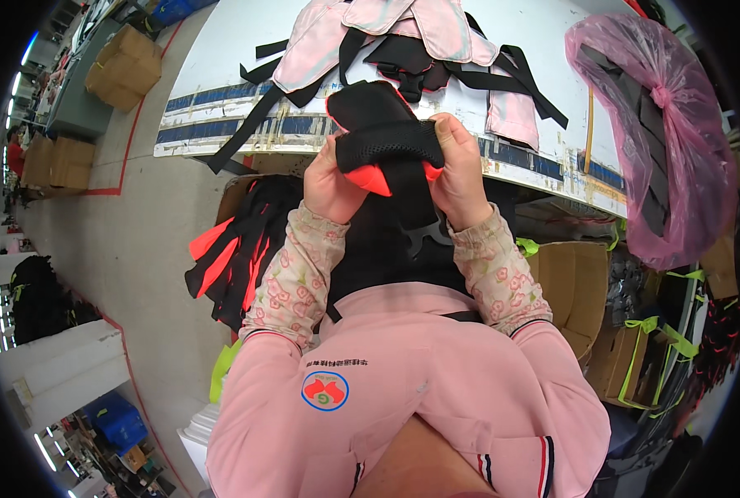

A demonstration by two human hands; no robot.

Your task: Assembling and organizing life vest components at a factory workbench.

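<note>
Between my two hands, just in front of the table edge, is a black padded mesh piece with red lining and a black strap hanging below it. My left hand grips its left end, and my right hand pinches the right end, thumb on top. The middle of the piece is folded over, and red fabric shows beneath. Beyond it, pale pink fabric pieces with black webbing straps lie on the white table. A black buckle lies among them.
A pink plastic bag with black padded pieces sits at the table's right. Black and red strips hang at my left, below the table edge. An open cardboard box is at lower right; other cartons stand across the aisle.
</note>
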